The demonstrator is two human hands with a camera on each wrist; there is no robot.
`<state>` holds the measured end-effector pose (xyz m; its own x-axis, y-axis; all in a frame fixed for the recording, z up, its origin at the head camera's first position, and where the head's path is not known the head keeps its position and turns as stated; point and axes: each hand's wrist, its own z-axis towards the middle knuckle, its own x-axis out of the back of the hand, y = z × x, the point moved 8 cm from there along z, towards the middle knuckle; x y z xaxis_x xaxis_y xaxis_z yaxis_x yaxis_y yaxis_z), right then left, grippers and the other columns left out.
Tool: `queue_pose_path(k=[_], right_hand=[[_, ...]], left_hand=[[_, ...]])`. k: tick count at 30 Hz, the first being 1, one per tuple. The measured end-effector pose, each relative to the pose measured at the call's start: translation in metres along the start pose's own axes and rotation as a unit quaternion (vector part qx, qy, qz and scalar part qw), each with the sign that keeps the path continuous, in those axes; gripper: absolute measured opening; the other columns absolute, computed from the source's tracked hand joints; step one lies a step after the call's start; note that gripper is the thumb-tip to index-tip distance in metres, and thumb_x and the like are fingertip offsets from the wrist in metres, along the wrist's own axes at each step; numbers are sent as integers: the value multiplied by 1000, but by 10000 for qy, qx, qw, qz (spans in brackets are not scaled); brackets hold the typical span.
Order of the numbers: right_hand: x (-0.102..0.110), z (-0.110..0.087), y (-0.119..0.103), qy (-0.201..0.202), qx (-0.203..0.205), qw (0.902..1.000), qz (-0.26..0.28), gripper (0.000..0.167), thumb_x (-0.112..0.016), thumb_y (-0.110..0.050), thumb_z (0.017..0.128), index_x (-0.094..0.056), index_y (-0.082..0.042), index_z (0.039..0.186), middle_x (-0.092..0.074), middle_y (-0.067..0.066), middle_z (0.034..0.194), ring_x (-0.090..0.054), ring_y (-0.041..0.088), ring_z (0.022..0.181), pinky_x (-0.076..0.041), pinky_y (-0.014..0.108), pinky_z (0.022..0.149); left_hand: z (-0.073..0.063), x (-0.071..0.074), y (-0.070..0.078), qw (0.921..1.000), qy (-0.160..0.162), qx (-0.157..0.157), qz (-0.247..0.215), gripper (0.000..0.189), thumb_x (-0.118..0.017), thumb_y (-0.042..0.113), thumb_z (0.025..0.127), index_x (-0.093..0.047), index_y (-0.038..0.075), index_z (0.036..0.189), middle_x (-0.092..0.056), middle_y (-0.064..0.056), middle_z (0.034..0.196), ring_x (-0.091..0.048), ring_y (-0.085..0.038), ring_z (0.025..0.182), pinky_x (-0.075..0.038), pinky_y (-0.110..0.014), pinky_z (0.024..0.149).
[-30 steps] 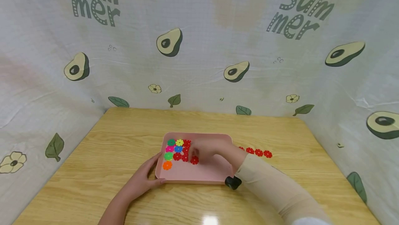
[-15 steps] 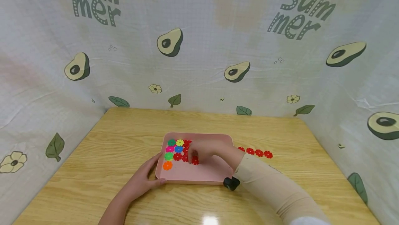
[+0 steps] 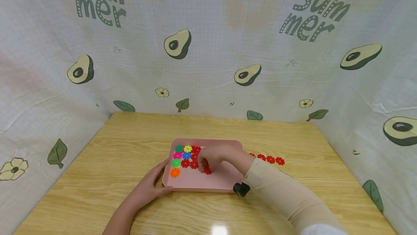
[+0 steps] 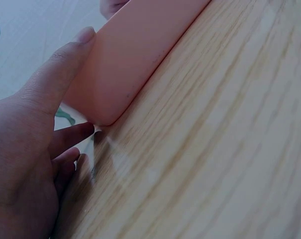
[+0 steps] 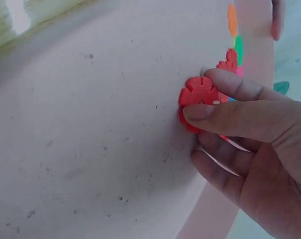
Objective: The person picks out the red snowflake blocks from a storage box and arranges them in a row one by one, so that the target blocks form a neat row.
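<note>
A shallow pink tray [image 3: 224,180] stands on the wooden table. My left hand [image 3: 150,186] grips its front left corner, thumb [image 4: 73,55] on the front wall and fingers round the left side. Inside the tray my right hand [image 3: 213,156] pinches a red notched plastic disc [image 5: 197,92] between thumb and fingers, close over the tray floor. More flat discs lie at the left of the tray: dark green [image 3: 179,149], yellow [image 3: 188,149], pink [image 3: 177,155], blue [image 3: 186,155], light green [image 3: 176,163], orange [image 3: 175,172] and several red ones [image 3: 185,163]. The right hand hides part of the red group.
A row of red discs [image 3: 270,159] lies on the table [image 3: 130,148] right of the tray, partly behind the right forearm. A black wrist camera [image 3: 241,189] overlaps the tray's front right corner. Printed cloth [image 3: 208,46] hangs behind and at both sides.
The right hand has shifted the pinched red disc slightly right and toward the tray's front, away from the other red discs. The left hand has stayed at the tray corner.
</note>
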<state>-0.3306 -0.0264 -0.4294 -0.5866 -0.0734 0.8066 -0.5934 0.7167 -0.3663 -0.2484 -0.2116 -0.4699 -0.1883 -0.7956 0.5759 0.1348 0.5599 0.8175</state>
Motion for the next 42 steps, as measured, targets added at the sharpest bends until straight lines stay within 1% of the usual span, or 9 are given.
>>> queue_pose_path(k=[3, 8, 14, 20, 24, 28, 32, 38, 42], right_hand=[[0, 2, 1, -85, 42, 10000, 11, 27, -82, -2, 74, -69, -25, 80, -62, -8, 81, -57, 11, 79, -54, 25, 60], [1, 2, 2, -112, 37, 9999, -106, 27, -81, -1, 74, -69, -25, 79, -62, -8, 80, -57, 10, 77, -54, 25, 60], [2, -6, 4, -130, 55, 9999, -1, 27, -78, 1, 77, -71, -24, 81, -63, -9, 81, -57, 10, 77, -54, 25, 62], [9, -21, 10, 155, 154, 9997, 98, 26, -75, 1, 81, -74, -24, 87, -65, -12, 84, -57, 10, 79, -53, 23, 68], [11, -31, 14, 399, 295, 9987, 108, 24, -74, 0, 83, -76, -23, 88, -65, -14, 82, -58, 8, 77, -52, 21, 70], [10, -42, 16, 597, 502, 9959, 450, 21, -72, 3, 84, -77, -17, 89, -66, -14, 80, -59, 6, 74, -52, 20, 71], [11, -57, 19, 722, 609, 9902, 1026, 17, -70, 5, 85, -77, -9, 93, -68, -10, 80, -61, 8, 71, -54, 22, 69], [11, -88, 35, 1050, 586, 9748, 1881, 18, -66, 8, 87, -75, -2, 98, -70, -3, 85, -67, 17, 76, -57, 30, 69], [11, -110, 48, 1330, 541, 9672, 2095, 21, -64, 6, 89, -73, -1, 106, -70, -1, 92, -67, 17, 82, -56, 30, 73]], left_hand=[[0, 0, -1, 10000, -9, 0, 10, 93, -79, 43, 80, -28, 23, 155, -31, -12, 155, -22, -41, 142, -21, -65, 110], [0, -1, -3, 10000, -15, 69, -27, 94, -80, 43, 79, -28, 24, 155, -31, -11, 156, -22, -39, 142, -20, -64, 110], [0, -2, -1, 10000, -27, 36, 24, 94, -79, 45, 79, -27, 23, 155, -31, -13, 155, -23, -40, 142, -20, -64, 110], [0, -3, -2, 9998, -19, 155, 94, 94, -78, 47, 79, -27, 25, 155, -29, -11, 156, -22, -40, 142, -21, -65, 110], [0, -2, -3, 9999, 7, 120, 92, 94, -79, 47, 79, -27, 26, 155, -30, -12, 156, -23, -40, 142, -21, -65, 109], [-1, 0, -5, 9999, 0, 61, 120, 94, -78, 47, 80, -26, 25, 155, -29, -14, 156, -22, -41, 142, -20, -66, 109], [-3, 3, -6, 9999, 31, 19, 150, 92, -77, 45, 81, -26, 23, 155, -29, -16, 156, -22, -43, 142, -20, -67, 109], [-3, 1, -4, 9999, -25, -86, 87, 93, -77, 45, 81, -26, 21, 156, -29, -16, 155, -22, -42, 142, -19, -66, 109], [-1, -2, -1, 9999, -33, -77, 55, 93, -77, 44, 81, -26, 21, 155, -29, -14, 156, -22, -41, 142, -19, -65, 110]])
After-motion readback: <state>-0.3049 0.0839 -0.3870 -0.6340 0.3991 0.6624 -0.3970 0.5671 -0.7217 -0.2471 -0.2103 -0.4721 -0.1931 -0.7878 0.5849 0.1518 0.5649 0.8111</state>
